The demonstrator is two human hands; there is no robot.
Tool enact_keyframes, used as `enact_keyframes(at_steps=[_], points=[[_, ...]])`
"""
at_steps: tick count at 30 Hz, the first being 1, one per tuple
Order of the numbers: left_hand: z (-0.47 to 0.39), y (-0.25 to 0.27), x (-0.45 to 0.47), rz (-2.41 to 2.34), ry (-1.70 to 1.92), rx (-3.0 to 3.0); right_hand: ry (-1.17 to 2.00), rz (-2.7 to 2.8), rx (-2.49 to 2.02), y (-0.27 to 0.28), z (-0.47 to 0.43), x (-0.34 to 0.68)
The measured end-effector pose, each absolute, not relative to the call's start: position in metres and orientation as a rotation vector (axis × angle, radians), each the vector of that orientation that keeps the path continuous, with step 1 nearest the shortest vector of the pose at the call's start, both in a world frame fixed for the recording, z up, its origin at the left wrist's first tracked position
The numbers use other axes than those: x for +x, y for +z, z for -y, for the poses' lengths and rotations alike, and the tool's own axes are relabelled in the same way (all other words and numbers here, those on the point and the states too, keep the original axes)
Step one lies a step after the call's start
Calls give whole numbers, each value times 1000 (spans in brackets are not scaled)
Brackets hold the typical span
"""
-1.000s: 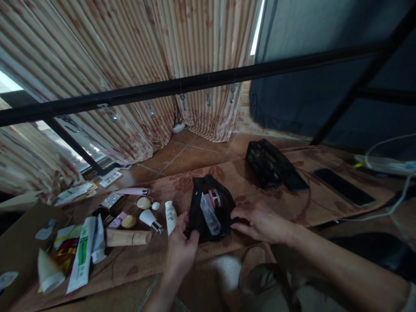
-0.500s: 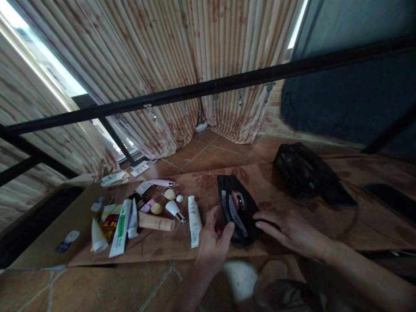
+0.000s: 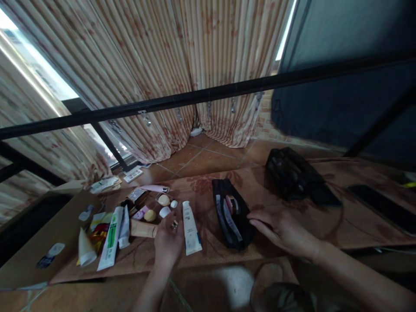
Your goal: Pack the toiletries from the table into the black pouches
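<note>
My left hand [image 3: 169, 238] is closed around a small white bottle [image 3: 164, 211] with a silver cap, which still lies among the cosmetics; the fingers partly cover it. Beside that hand are a beige tube [image 3: 141, 228] and a white tube [image 3: 191, 229]. My right hand [image 3: 279, 225] pinches the right edge of a black pouch [image 3: 243, 219]. The pouch is unzipped, and a round pink container [image 3: 232, 205] shows in its opening.
Left of my hands lie a green-and-white tube [image 3: 111, 240], a yellow round item [image 3: 150, 215] and several other cosmetics, next to a cardboard box [image 3: 69, 234]. A black bag [image 3: 289, 173] and a dark phone-like slab [image 3: 383, 206] lie right. A black rail [image 3: 195, 97] crosses behind.
My left hand has moved left from the pouch, past the white tube, onto the small white bottle. My right hand stays at the pouch's edge. The view has shifted slightly.
</note>
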State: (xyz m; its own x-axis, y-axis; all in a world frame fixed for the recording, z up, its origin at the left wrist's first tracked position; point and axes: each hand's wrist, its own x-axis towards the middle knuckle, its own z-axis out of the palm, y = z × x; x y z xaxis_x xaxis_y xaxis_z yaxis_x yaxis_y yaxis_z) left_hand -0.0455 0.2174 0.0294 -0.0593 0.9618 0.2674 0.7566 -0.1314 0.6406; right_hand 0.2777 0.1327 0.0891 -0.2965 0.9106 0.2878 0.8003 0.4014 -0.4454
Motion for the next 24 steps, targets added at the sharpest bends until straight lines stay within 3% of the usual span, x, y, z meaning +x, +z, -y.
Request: enact_keyframes(at_steps=[24], points=[[-196, -21, -4, -1544, 849, 2495, 281, 2066, -1527, 79, -136, 275]])
